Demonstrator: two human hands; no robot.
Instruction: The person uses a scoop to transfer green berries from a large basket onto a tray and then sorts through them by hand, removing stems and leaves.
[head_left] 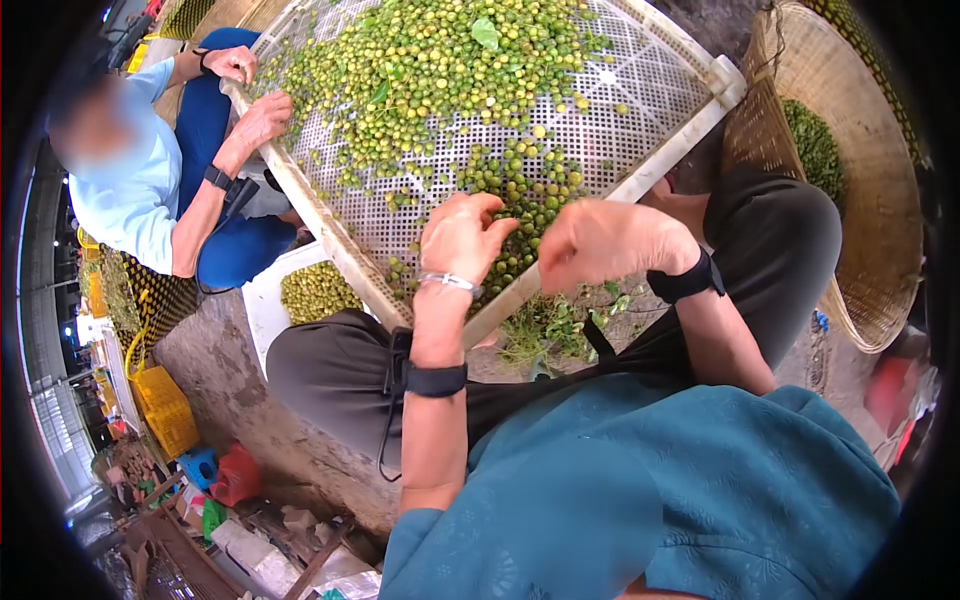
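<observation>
A white plastic mesh tray (665, 110) holds many small round green and yellowish fruits (440, 75). A darker green cluster (515, 200) lies in its near corner. My left hand (465, 235) is over that corner at the edge of the cluster, thumb and forefinger apart, nothing visibly held. My right hand (620, 240) hovers by the near right rim, blurred, its fingers curled together; whatever they may hold is hidden. A green leaf (485, 34) rests on the fruits.
Across the tray's left side, another person's hands (262, 118) are at the rim. A woven basket (870, 130) with green contents stands right. Below the tray are leafy stems (570, 325) and a white container (262, 310) of yellow-green fruits. A yellow basket (163, 408) is at left.
</observation>
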